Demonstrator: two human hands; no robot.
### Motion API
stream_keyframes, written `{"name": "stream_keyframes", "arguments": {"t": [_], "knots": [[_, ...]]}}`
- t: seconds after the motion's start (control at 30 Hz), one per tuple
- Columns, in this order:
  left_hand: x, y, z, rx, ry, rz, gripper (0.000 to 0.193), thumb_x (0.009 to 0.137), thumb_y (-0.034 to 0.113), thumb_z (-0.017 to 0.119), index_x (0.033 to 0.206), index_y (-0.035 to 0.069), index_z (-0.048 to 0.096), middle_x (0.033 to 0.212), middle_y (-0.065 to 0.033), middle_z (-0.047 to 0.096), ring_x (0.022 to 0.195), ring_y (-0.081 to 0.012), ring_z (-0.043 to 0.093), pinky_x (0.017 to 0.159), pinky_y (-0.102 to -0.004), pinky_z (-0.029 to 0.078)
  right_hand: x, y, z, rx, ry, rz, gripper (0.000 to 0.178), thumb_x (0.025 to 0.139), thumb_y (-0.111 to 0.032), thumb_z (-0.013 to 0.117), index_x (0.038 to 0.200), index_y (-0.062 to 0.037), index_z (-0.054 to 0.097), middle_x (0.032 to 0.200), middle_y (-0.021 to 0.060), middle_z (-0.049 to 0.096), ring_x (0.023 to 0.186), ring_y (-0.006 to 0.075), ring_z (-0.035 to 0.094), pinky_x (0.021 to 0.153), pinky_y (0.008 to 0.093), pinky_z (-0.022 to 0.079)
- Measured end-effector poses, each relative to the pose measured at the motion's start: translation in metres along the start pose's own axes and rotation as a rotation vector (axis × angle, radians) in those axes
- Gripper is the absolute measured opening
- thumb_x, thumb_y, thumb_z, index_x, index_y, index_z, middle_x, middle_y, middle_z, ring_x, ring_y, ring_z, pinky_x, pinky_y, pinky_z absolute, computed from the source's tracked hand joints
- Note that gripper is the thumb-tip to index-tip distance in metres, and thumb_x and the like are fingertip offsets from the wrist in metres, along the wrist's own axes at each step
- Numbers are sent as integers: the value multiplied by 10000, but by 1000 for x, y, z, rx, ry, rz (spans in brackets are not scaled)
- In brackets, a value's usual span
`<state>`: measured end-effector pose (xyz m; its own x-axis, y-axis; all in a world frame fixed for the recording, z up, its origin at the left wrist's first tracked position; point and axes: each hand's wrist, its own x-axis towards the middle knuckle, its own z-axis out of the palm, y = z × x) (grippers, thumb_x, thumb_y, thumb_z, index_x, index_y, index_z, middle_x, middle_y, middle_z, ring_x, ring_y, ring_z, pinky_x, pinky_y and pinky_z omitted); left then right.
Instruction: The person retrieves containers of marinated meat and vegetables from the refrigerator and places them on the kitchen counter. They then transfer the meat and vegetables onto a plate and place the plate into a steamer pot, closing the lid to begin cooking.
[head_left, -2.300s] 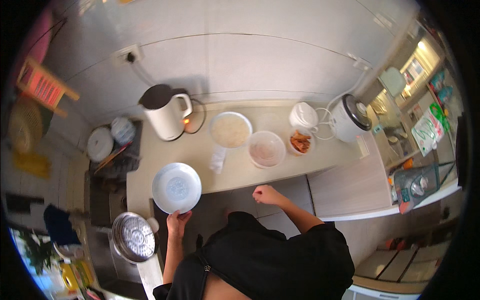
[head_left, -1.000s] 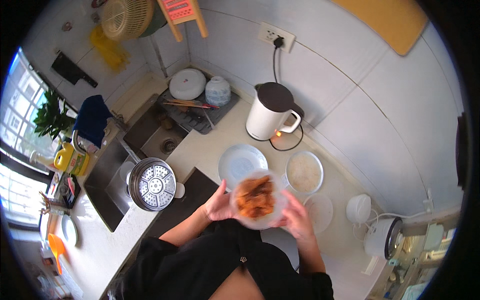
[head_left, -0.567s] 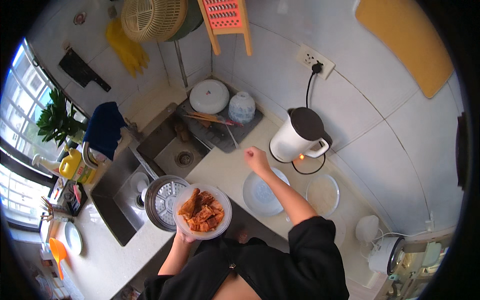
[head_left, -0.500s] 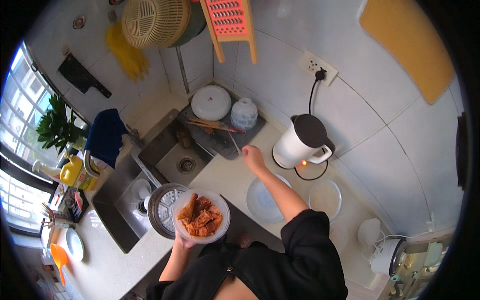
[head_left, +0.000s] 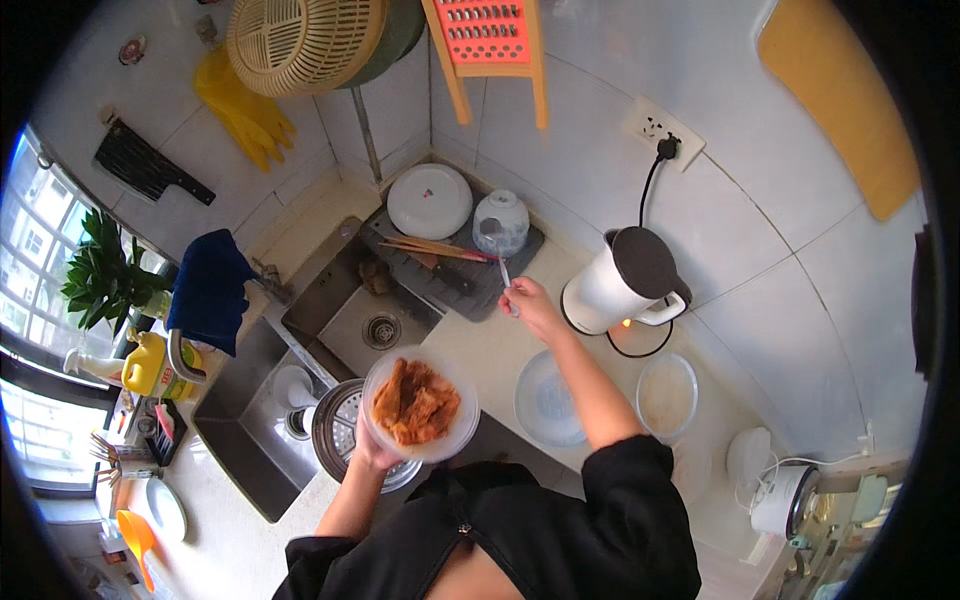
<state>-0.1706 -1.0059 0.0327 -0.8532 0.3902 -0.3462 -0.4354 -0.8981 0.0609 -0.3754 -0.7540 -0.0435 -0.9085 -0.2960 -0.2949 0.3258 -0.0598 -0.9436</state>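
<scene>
My left hand (head_left: 375,447) is wrapped round the side of a round translucent plastic container (head_left: 457,437). Reddish-brown pieces of cooked-looking meat (head_left: 415,400) fill it. Farther off to the right, my right hand (head_left: 530,303) grips the handle of a metal spoon (head_left: 505,272), whose bowl end points away from me. The spoon is over the front edge of the dark draining mat (head_left: 470,295), near an upturned patterned bowl (head_left: 508,212). Also on that mat are a white plate (head_left: 430,200) and several wooden chopsticks (head_left: 425,245).
A double sink (head_left: 245,455) lies to the left, with a perforated steamer pot (head_left: 335,435) at its edge. A white kettle (head_left: 605,285) stands plugged in beyond my right forearm, near a pale plate (head_left: 545,400) and an oval dish (head_left: 667,395). A faucet with a blue cloth (head_left: 212,290) rises at left.
My right hand has shifted slightly with the spoon, which now points more straight away from me. The container has tipped and moved a little to the right with my left hand. The view has shifted.
</scene>
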Motion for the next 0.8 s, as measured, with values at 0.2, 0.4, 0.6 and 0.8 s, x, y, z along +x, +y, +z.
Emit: {"name": "stream_keyframes", "arguments": {"t": [0.2,0.4,0.6,0.8], "knots": [[34,-21,29,84,-213,-170,557,879,467,310,1328,138,322,1366,-121,315,1223,-310,350,990,-501,295,-179,-103,-1,79,-128,18,104,875,-105,489,958,-42,491,686,-7,524,600,58,455,519,203,342],[46,-61,35,191,-252,-306,580,868,503,296,1327,150,317,1353,-126,331,1219,-312,356,967,-499,327,-271,-129,-8,-320,-121,-46,217,854,-71,524,1067,-33,517,648,-64,434,567,17,345,491,184,290],[50,-94,37,273,-249,-330,636,855,540,306,1345,136,268,1361,-123,310,1211,-306,359,943,-495,350,-308,-140,-5,-553,-68,-186,276,860,-68,494,1131,-53,540,716,-39,531,584,28,397,529,191,355],[59,-108,23,476,-335,-340,646,858,528,349,1337,103,269,1347,-128,326,1208,-288,362,947,-483,344,-299,-119,-15,-584,-10,-217,275,853,-81,477,1114,-55,563,927,70,640,706,90,530,667,235,434]]}}
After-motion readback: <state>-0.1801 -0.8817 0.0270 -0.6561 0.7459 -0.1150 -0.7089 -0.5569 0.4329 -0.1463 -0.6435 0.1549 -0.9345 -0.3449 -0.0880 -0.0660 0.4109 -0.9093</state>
